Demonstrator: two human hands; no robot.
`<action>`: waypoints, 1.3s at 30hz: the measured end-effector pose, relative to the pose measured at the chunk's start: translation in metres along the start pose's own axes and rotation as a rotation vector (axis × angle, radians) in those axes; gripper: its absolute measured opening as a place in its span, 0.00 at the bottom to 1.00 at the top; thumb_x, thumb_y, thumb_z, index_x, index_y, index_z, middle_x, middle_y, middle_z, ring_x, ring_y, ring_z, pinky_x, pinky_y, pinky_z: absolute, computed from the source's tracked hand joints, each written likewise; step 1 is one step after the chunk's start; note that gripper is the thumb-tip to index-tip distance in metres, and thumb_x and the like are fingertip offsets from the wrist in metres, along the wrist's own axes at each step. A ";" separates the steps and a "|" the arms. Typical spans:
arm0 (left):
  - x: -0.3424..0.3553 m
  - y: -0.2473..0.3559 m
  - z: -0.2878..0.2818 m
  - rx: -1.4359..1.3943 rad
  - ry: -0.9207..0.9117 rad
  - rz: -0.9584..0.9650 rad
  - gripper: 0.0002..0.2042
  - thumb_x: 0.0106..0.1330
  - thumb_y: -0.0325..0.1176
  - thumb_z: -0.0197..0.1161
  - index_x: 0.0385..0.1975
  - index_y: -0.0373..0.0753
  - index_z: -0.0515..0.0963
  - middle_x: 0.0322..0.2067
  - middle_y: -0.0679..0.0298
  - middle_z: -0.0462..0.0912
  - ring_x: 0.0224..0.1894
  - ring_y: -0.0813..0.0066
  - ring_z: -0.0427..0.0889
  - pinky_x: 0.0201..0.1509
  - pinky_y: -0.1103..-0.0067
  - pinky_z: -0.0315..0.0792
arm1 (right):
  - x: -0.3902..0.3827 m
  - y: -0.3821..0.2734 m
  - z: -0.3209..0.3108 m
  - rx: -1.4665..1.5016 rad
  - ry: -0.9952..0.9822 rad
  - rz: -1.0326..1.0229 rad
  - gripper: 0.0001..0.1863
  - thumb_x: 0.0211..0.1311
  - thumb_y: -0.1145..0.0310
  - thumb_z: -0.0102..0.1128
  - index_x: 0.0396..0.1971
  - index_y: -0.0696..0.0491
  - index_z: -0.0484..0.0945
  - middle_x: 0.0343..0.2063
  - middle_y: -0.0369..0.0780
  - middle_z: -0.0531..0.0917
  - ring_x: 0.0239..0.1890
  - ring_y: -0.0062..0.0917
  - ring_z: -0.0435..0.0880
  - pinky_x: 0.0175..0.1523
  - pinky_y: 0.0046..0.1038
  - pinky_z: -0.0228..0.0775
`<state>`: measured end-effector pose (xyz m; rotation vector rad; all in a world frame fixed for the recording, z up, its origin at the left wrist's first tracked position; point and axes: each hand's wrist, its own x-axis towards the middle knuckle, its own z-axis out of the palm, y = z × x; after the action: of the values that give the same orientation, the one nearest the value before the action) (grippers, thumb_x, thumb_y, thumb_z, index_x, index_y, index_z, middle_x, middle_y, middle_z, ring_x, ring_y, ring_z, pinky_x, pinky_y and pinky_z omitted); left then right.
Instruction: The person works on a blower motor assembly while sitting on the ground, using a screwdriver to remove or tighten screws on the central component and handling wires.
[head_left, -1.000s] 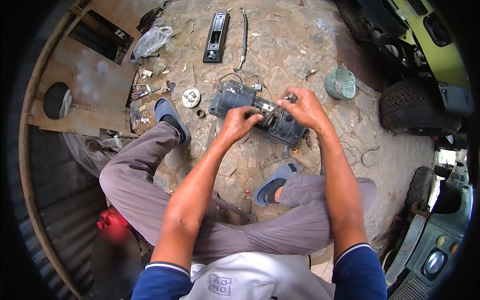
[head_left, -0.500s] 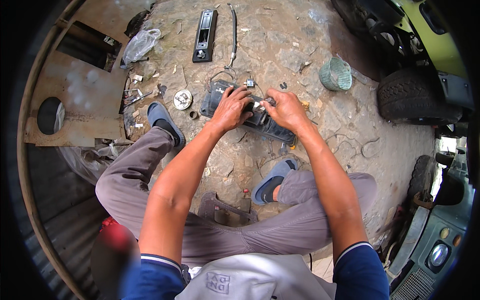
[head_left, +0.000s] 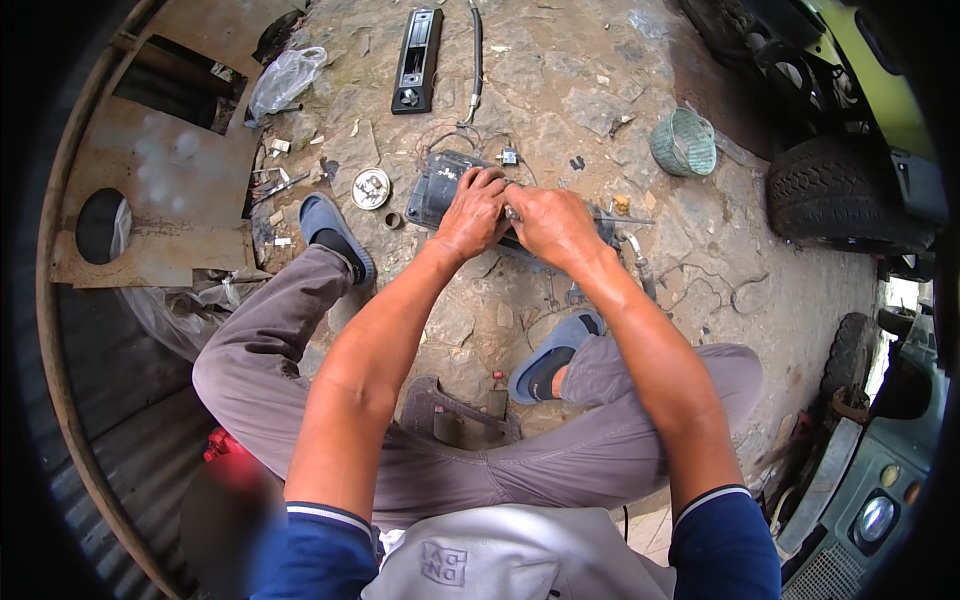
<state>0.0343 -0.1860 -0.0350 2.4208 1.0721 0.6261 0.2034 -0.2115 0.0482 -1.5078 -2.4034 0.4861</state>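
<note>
A black plastic housing (head_left: 452, 168) lies on the stony ground between my feet, with wires at its far side. My left hand (head_left: 472, 212) grips its middle, fingers bent over the top. Against it, my right hand (head_left: 557, 228) is closed, its fingertips meeting the left fingers over the housing. What my right fingers pinch is hidden; a bit of metal shows between the hands. A thin rod (head_left: 632, 220) shows just beyond my right hand. To the right of the housing lies a hose with a metal fitting (head_left: 636, 250).
Further off lie a long black panel (head_left: 418, 62) and a black hose (head_left: 476, 60). A round tin (head_left: 371, 188) and a small ring (head_left: 393, 219) are at left. A green basket (head_left: 684, 143) stands at right, before a vehicle tyre (head_left: 840, 195). Rusty sheet metal (head_left: 165, 215) borders the left.
My hands have come together over the housing, the right moving left and slightly down. The hose fitting and rod now show beside my right hand. The whole view has shifted slightly.
</note>
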 end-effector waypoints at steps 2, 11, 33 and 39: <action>-0.001 -0.002 0.002 0.025 0.002 0.002 0.18 0.50 0.28 0.68 0.44 0.36 0.79 0.46 0.57 0.79 0.60 0.56 0.71 0.68 0.59 0.59 | 0.001 -0.004 0.000 0.020 -0.009 0.019 0.12 0.53 0.70 0.66 0.34 0.56 0.72 0.27 0.48 0.83 0.34 0.48 0.84 0.38 0.47 0.75; 0.011 -0.006 -0.005 0.008 -0.046 0.064 0.12 0.53 0.35 0.71 0.32 0.35 0.80 0.37 0.58 0.79 0.54 0.58 0.73 0.63 0.63 0.62 | 0.006 0.010 -0.028 0.211 -0.198 0.212 0.18 0.58 0.65 0.68 0.45 0.59 0.79 0.33 0.55 0.84 0.39 0.51 0.84 0.44 0.43 0.75; -0.090 0.034 -0.002 0.203 -0.134 0.103 0.17 0.56 0.29 0.67 0.47 0.35 0.79 0.43 0.61 0.79 0.56 0.65 0.74 0.66 0.64 0.60 | 0.056 0.091 -0.011 1.085 0.105 0.747 0.34 0.71 0.46 0.54 0.46 0.71 0.66 0.23 0.50 0.83 0.22 0.33 0.88 0.14 0.25 0.76; -0.091 0.031 0.001 0.188 -0.148 0.089 0.20 0.54 0.31 0.69 0.49 0.37 0.79 0.45 0.62 0.78 0.57 0.66 0.74 0.65 0.63 0.59 | 0.056 0.096 0.008 1.092 0.071 0.779 0.32 0.72 0.47 0.54 0.46 0.69 0.68 0.23 0.49 0.83 0.22 0.32 0.88 0.13 0.26 0.74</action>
<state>-0.0021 -0.2751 -0.0399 2.6417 1.0065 0.3806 0.2548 -0.1226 0.0035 -1.6836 -0.9713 1.5156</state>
